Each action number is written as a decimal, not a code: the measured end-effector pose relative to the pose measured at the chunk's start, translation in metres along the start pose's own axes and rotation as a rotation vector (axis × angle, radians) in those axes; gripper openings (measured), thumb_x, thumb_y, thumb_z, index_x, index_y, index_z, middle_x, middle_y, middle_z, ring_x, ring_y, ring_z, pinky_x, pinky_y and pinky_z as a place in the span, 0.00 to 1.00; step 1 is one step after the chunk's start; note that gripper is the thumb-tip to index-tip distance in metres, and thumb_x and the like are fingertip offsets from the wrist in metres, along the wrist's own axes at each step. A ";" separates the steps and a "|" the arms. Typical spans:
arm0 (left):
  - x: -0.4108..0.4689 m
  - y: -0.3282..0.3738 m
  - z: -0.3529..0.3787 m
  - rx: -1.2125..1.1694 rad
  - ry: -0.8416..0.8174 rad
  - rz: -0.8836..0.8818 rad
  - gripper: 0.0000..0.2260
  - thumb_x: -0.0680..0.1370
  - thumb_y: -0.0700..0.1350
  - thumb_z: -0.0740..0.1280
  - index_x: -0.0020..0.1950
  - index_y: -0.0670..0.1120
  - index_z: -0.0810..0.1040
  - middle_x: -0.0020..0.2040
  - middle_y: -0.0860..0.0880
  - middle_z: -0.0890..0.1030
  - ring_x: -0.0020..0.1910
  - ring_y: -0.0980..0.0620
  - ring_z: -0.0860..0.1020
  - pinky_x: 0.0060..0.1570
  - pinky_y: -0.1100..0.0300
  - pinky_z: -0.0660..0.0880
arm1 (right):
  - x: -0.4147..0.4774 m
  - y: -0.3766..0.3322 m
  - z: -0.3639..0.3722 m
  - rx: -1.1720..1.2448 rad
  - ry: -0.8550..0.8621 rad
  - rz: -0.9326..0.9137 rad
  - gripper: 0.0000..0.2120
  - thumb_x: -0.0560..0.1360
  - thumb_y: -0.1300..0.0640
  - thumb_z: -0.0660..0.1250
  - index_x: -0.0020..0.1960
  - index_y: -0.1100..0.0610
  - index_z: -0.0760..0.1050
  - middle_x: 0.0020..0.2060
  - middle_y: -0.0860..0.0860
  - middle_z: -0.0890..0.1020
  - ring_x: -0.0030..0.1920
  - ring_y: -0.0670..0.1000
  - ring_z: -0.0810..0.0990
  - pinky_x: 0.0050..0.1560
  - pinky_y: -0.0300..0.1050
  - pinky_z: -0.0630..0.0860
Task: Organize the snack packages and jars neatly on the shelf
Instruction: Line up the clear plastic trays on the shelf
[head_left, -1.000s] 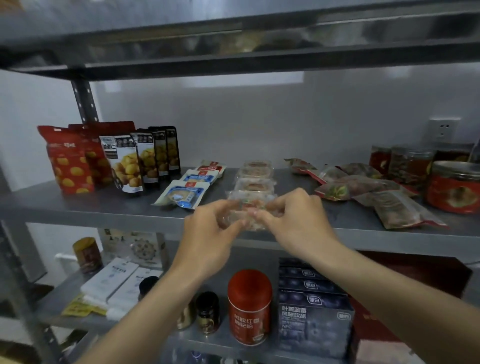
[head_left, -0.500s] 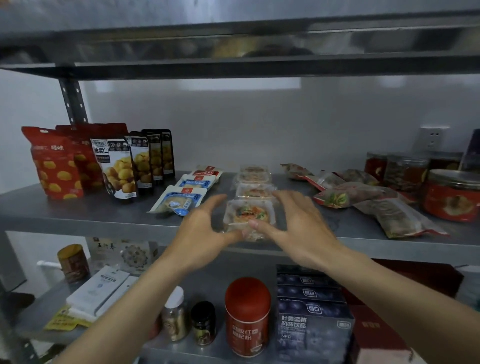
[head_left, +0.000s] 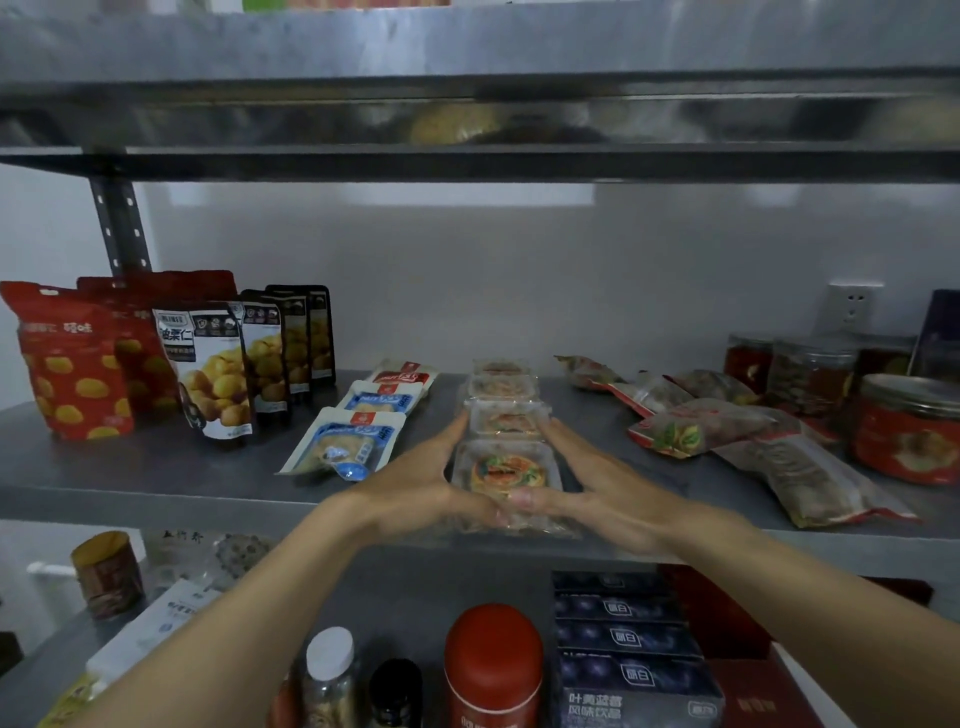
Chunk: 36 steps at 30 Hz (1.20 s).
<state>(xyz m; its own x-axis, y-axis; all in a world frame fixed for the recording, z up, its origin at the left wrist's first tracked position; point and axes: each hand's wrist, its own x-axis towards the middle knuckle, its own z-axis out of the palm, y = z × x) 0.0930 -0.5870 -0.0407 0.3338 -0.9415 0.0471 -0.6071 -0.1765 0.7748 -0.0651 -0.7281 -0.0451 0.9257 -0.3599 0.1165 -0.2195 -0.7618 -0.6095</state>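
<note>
Grey metal shelf (head_left: 156, 467), white wall (head_left: 519, 286). Far left: red pouches (head_left: 72, 364) w/ yellow round spots & white lettering. Next, black pouches (head_left: 213, 374) w/ white label panel & yellow nut pic. Flat packs (head_left: 343, 447) white & blue, small red tab up top. Front tray pack (head_left: 506, 470) clear; contents orange, green & yellow in a swirl. Right-side bags (head_left: 696, 428) clear w/ red edges, one w/ green-yellow print. Big jar (head_left: 909, 431): red label, clear lid. Lower level: red canister (head_left: 493, 660), navy boxes (head_left: 628, 639) w/ white text, bottle (head_left: 330, 654) w/ white cap, black bottle (head_left: 395, 686), brown-gold tin (head_left: 106, 571).
</note>
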 end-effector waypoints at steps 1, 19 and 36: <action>0.004 -0.001 0.000 0.002 -0.002 -0.001 0.46 0.69 0.50 0.75 0.78 0.56 0.48 0.66 0.70 0.63 0.63 0.70 0.64 0.59 0.70 0.62 | 0.003 0.002 0.000 -0.010 0.004 0.005 0.50 0.65 0.28 0.62 0.78 0.41 0.40 0.76 0.37 0.42 0.74 0.38 0.42 0.71 0.39 0.45; 0.011 0.002 0.005 -0.188 0.027 0.039 0.51 0.64 0.59 0.73 0.78 0.59 0.43 0.78 0.60 0.49 0.75 0.59 0.51 0.70 0.58 0.54 | 0.018 0.019 0.001 -0.032 0.030 0.001 0.50 0.65 0.20 0.52 0.78 0.41 0.37 0.77 0.39 0.41 0.77 0.43 0.41 0.77 0.56 0.45; 0.107 0.014 -0.039 -0.048 0.264 -0.063 0.31 0.75 0.52 0.69 0.75 0.49 0.62 0.72 0.50 0.68 0.69 0.49 0.68 0.61 0.60 0.66 | 0.114 0.027 -0.026 0.248 0.250 0.130 0.36 0.75 0.37 0.63 0.77 0.52 0.58 0.72 0.47 0.67 0.72 0.49 0.66 0.63 0.38 0.60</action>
<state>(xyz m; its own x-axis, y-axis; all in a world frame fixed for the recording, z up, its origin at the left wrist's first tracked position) 0.1479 -0.6789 -0.0005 0.5500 -0.8205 0.1558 -0.5464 -0.2125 0.8101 0.0263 -0.8038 -0.0279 0.7846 -0.5886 0.1949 -0.2202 -0.5583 -0.7999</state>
